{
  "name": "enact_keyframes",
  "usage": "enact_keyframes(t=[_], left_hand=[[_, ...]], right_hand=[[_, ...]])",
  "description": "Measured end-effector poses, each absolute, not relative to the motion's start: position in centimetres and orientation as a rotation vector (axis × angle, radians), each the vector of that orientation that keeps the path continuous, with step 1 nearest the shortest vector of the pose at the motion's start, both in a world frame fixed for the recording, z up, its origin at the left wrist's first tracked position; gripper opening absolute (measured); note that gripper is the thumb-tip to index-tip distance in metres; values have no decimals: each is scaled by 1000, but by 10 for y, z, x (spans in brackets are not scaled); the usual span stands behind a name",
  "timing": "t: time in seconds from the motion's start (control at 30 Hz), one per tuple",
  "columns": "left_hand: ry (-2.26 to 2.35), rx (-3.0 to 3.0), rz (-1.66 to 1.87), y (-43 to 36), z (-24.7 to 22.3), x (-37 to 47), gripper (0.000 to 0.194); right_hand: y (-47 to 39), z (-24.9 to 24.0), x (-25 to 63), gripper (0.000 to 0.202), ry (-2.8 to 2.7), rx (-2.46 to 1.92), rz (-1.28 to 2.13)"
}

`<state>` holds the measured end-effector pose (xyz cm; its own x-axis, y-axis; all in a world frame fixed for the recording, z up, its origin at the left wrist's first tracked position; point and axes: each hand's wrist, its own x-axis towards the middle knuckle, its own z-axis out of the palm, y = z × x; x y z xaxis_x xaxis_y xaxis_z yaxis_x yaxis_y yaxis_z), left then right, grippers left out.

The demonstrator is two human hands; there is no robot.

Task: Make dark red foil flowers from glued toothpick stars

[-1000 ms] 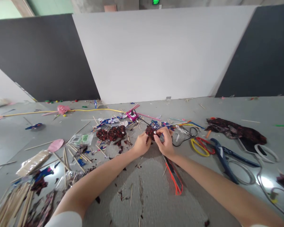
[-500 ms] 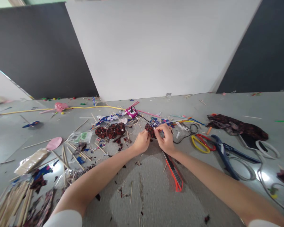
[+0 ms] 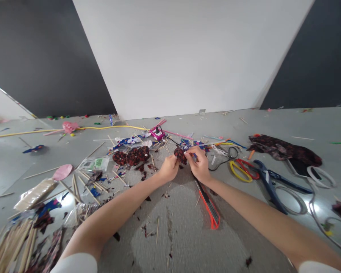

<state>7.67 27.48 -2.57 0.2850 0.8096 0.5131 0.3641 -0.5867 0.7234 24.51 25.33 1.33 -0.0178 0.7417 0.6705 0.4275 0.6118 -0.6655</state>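
Between my two hands is a small, rounded piece of dark red and black patterned fabric (image 3: 180,154). My left hand (image 3: 169,168) is closed on its left side, with the fingers curled in. The thumb and fingertips of my right hand (image 3: 199,165) pinch its right edge. Exactly what lies under the fingertips is hidden. Similar bunched, flower-like fabric pieces (image 3: 133,156) lie to the left of my left hand. Just below my right wrist is a red and black utility knife (image 3: 208,204).
Right of my hands lie red-and-yellow-handled scissors (image 3: 241,170), a blue cutting tool (image 3: 268,185) and crumpled dark fabric (image 3: 284,149). A magenta power socket (image 3: 157,132) with a black plug sits beyond. Wooden sticks (image 3: 15,242) and scraps litter the left. A white board (image 3: 193,57) stands behind.
The camera view has shifted slightly. Both hands keep hold of the fabric piece, which has turned a little so that more of its face shows.
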Motion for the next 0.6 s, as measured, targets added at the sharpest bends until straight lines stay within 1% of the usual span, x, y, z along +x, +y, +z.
enact_keyframes(t=[0.17, 0.33, 0.43, 0.6], left_hand=[[1010, 2114, 1223, 276, -29, 74, 20], [932, 2142, 1201, 275, -29, 71, 21], [899, 2146, 1232, 275, -29, 69, 21], [852, 2131, 1253, 276, -29, 68, 19]], right_hand=[[253, 10, 245, 26, -1634, -1006, 355], [254, 8, 246, 20, -1607, -941, 407], [255, 8, 246, 23, -1615, -943, 422], [255, 7, 247, 14, -1690, -789, 367]])
